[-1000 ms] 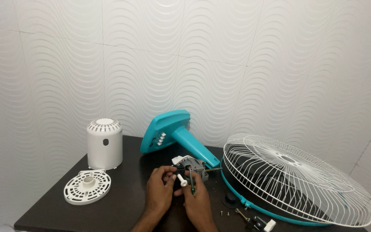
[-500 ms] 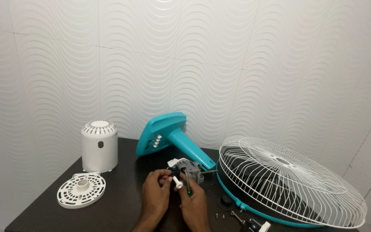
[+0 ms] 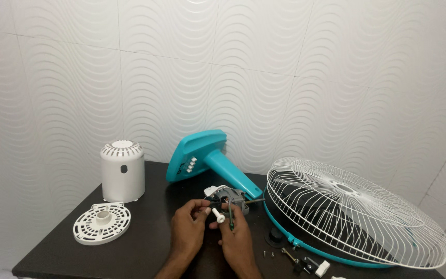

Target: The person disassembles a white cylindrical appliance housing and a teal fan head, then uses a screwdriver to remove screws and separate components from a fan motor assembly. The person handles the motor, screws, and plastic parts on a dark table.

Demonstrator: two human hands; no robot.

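On the dark desk (image 3: 145, 248), both hands meet at the fan motor (image 3: 228, 196): left hand (image 3: 189, 230) pinches a white knob (image 3: 218, 216), right hand (image 3: 237, 240) grips a screwdriver (image 3: 229, 214), its tip hidden.

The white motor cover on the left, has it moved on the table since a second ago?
No. The white motor cover stands upright behind the round vented plate, same spacing as before; only the camera shifted.

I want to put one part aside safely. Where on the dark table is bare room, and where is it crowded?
Bare tabletop lies between the round white grille plate and the left hand, and in front of the white cover and teal fan base. It is crowded right of the right hand: motor, wire guard, loose screws and small parts.
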